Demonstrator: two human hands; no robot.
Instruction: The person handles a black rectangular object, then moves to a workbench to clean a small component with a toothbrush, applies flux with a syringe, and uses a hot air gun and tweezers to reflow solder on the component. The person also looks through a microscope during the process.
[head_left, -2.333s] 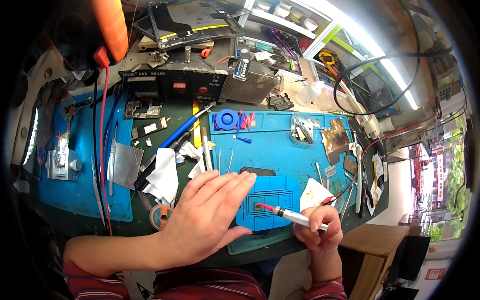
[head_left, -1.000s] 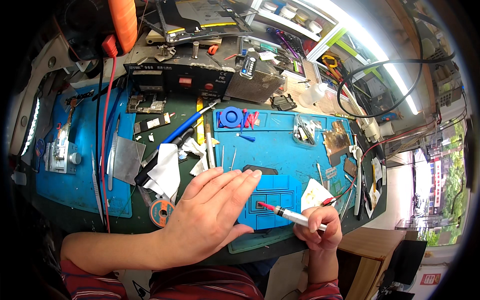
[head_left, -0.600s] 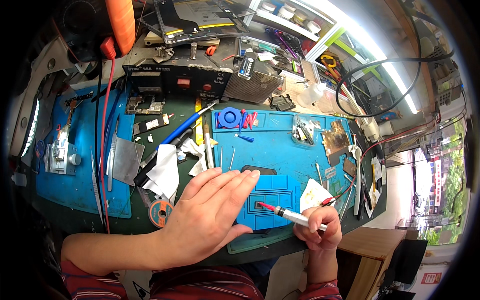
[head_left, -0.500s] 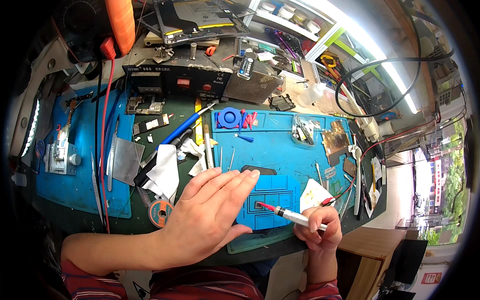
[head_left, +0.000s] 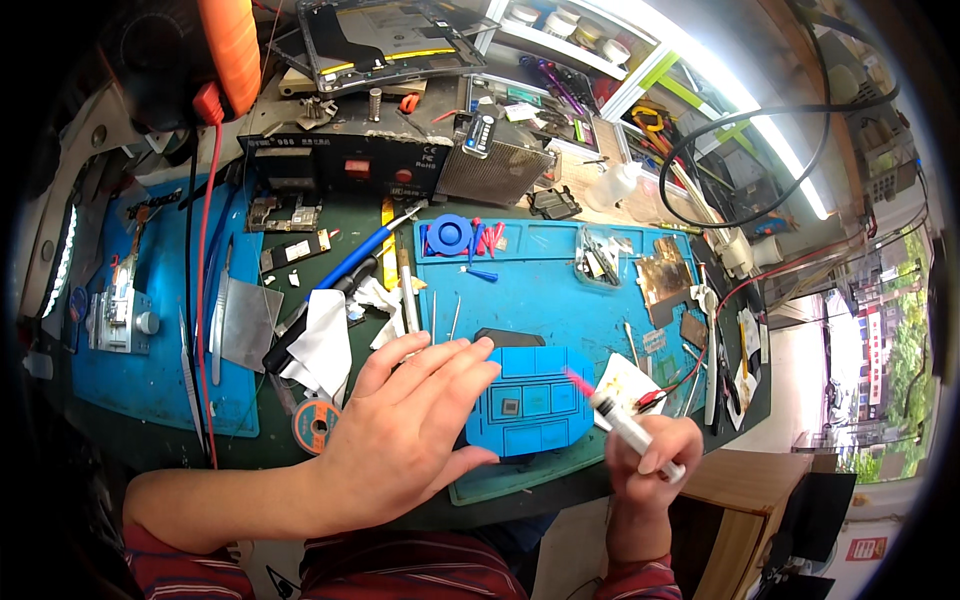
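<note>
Syringe (head_left: 624, 427), slim, pale, pink-tipped, held tilted

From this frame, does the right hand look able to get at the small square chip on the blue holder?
Probably yes: the chip lies uncovered, and the right hand, holding a syringe, is just to the right. The left hand covers only the left edge of the blue holder.

Your syringe (head_left: 627, 428) looks like smooth plastic, and the blue pad (head_left: 550, 438) in front of you like matt rubber. Your mat (head_left: 540, 300) is dull and scuffed, with a rough, blotchy metal plate (head_left: 660, 272) on it. You have soft, crumpled white paper (head_left: 322, 335), a cloudy plastic bottle (head_left: 612, 187), a cabinet (head_left: 755, 480) of smooth wood and a cloth sleeve (head_left: 185, 575).
</note>
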